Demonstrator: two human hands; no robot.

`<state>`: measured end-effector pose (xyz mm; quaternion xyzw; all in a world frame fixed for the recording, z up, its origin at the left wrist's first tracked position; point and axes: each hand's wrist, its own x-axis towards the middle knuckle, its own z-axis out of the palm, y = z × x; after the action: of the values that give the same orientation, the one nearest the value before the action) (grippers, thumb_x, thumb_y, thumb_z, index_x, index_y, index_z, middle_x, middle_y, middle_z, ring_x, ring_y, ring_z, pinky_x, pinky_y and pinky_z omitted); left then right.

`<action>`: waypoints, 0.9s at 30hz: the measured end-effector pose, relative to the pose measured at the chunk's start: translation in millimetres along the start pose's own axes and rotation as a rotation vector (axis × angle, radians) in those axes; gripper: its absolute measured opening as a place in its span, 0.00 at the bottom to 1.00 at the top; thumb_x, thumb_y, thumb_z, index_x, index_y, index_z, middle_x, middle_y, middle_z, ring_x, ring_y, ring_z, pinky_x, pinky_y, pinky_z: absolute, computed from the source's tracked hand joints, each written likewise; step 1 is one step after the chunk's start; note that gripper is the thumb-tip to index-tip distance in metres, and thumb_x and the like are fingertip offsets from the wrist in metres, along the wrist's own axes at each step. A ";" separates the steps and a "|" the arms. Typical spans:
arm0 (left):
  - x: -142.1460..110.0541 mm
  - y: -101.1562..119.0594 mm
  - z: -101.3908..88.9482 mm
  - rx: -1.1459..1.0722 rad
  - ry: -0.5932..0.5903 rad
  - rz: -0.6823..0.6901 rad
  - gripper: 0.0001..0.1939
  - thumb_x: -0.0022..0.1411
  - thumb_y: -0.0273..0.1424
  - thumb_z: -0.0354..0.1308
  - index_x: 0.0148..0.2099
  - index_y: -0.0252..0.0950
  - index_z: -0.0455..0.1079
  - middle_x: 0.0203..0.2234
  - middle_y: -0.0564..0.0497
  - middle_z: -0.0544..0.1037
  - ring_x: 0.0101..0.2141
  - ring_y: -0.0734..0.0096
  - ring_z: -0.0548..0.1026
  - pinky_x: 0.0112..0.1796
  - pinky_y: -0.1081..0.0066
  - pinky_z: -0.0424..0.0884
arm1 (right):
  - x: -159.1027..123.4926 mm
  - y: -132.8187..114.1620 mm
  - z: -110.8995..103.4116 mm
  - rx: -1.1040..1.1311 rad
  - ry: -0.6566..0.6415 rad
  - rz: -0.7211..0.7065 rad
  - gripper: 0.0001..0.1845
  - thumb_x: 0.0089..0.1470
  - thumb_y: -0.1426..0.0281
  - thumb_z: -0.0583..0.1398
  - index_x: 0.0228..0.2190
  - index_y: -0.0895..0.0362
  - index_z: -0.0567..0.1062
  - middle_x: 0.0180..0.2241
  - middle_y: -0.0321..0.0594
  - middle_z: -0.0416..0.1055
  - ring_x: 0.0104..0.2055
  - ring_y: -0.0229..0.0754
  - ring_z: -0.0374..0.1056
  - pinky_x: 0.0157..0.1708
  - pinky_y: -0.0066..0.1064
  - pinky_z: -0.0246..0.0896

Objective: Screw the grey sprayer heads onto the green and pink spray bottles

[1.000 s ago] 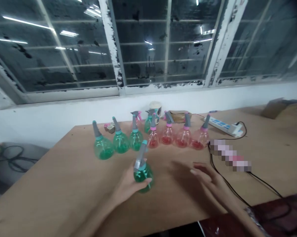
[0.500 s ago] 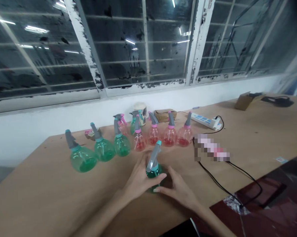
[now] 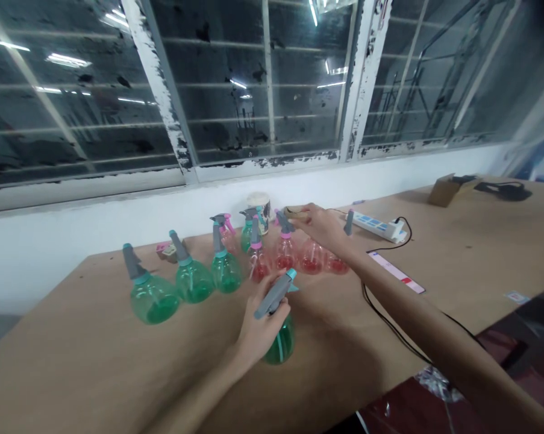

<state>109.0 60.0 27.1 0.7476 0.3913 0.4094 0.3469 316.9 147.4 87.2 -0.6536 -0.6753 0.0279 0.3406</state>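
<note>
My left hand [image 3: 265, 325] is closed around the neck of a green spray bottle [image 3: 283, 345] with a grey trigger head, which stands at the front of the table, tilted slightly. My right hand [image 3: 319, 224] reaches over the row of bottles, its fingers closed on a folded brown cloth [image 3: 295, 212] by the wall; the hand covers most of that cloth. Below the right arm are pink spray bottles [image 3: 286, 256] with red liquid, some partly hidden. Left of these stand green spray bottles [image 3: 194, 283] in a slanting row.
Behind the row are a patterned paper cup [image 3: 263, 211] and smaller spray bottles [image 3: 247, 235]. A white power strip [image 3: 375, 226], a phone-like flat panel [image 3: 396, 271] and black cable [image 3: 384, 322] lie to the right. An open cardboard box [image 3: 447, 190] sits farther back.
My right hand has left the front green bottle and moved up and back to the brown cloth. My left hand has shifted its hold to the bottle's neck and trigger head.
</note>
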 end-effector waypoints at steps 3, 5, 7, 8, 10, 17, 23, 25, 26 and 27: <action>-0.6 1.2 0.2 -0.064 0.041 0.013 0.23 0.53 0.23 0.50 0.53 0.39 0.60 0.43 0.50 0.72 0.35 0.72 0.72 0.39 0.69 0.67 | 33.1 -16.3 22.4 -0.227 -0.030 0.130 0.28 0.49 0.52 0.55 0.42 0.63 0.64 0.38 0.56 0.71 0.43 0.52 0.68 0.38 0.36 0.59; -1.0 1.2 0.0 -0.087 0.040 0.006 0.25 0.54 0.23 0.50 0.55 0.39 0.59 0.45 0.49 0.72 0.34 0.73 0.72 0.38 0.69 0.67 | 43.9 -22.7 35.9 -0.281 -0.079 0.157 0.27 0.49 0.54 0.56 0.42 0.64 0.64 0.39 0.56 0.71 0.43 0.54 0.68 0.38 0.37 0.59; -1.6 0.3 -0.6 -0.086 0.028 -0.010 0.25 0.55 0.24 0.50 0.56 0.38 0.57 0.42 0.49 0.73 0.30 0.74 0.71 0.36 0.70 0.68 | 48.7 -24.0 45.6 -0.292 -0.089 0.172 0.25 0.50 0.57 0.56 0.42 0.65 0.63 0.40 0.57 0.71 0.43 0.55 0.68 0.38 0.38 0.60; -1.9 -0.3 -1.0 -0.079 0.023 -0.019 0.25 0.56 0.25 0.49 0.57 0.38 0.57 0.39 0.49 0.74 0.28 0.74 0.71 0.34 0.70 0.67 | 49.9 -23.4 48.9 -0.292 -0.087 0.178 0.25 0.50 0.59 0.55 0.43 0.65 0.62 0.40 0.57 0.70 0.43 0.55 0.68 0.37 0.38 0.60; -2.2 -1.4 -1.4 -0.066 0.015 -0.031 0.25 0.56 0.26 0.49 0.57 0.38 0.57 0.34 0.51 0.75 0.26 0.75 0.69 0.32 0.71 0.67 | 50.8 -20.8 52.8 -0.298 -0.090 0.184 0.24 0.50 0.61 0.55 0.44 0.65 0.62 0.40 0.58 0.70 0.43 0.55 0.68 0.37 0.39 0.60; 0.8 -1.0 -0.8 -0.097 0.014 -0.024 0.25 0.54 0.24 0.50 0.56 0.37 0.59 0.32 0.52 0.74 0.27 0.74 0.70 0.32 0.72 0.67 | 50.7 -14.8 47.1 -0.294 -0.107 0.158 0.22 0.50 0.61 0.55 0.43 0.64 0.63 0.39 0.56 0.71 0.43 0.54 0.68 0.38 0.39 0.59; 6.6 -2.9 1.2 -0.122 0.031 -0.022 0.27 0.53 0.23 0.50 0.56 0.39 0.58 0.31 0.54 0.74 0.29 0.74 0.70 0.34 0.72 0.67 | 49.2 -16.6 37.0 -0.241 -0.147 0.136 0.22 0.48 0.59 0.56 0.41 0.63 0.65 0.39 0.54 0.71 0.42 0.53 0.68 0.37 0.36 0.60; 7.6 -5.5 1.9 -0.148 0.048 -0.041 0.24 0.54 0.24 0.51 0.55 0.39 0.61 0.28 0.54 0.73 0.28 0.74 0.69 0.32 0.73 0.66 | 48.7 -18.6 34.3 -0.227 -0.154 0.147 0.24 0.48 0.58 0.56 0.41 0.63 0.65 0.40 0.54 0.71 0.43 0.54 0.68 0.37 0.37 0.60; 7.8 -6.7 2.0 -0.160 0.054 -0.048 0.22 0.54 0.25 0.51 0.53 0.38 0.62 0.27 0.55 0.73 0.28 0.74 0.69 0.32 0.73 0.66 | 48.0 -19.7 32.7 -0.222 -0.156 0.156 0.25 0.48 0.56 0.56 0.41 0.63 0.65 0.40 0.55 0.71 0.43 0.54 0.67 0.37 0.38 0.59; 7.9 -7.6 2.0 -0.171 0.056 -0.054 0.19 0.55 0.25 0.51 0.51 0.38 0.65 0.27 0.55 0.72 0.28 0.74 0.69 0.32 0.73 0.66 | 46.6 -20.7 30.8 -0.217 -0.150 0.168 0.27 0.48 0.55 0.57 0.42 0.63 0.64 0.40 0.56 0.71 0.44 0.55 0.67 0.38 0.39 0.59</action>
<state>111.3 69.9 22.5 0.6926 0.3843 0.4528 0.4094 287.7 199.0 93.3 -0.7368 -0.6408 0.0322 0.2132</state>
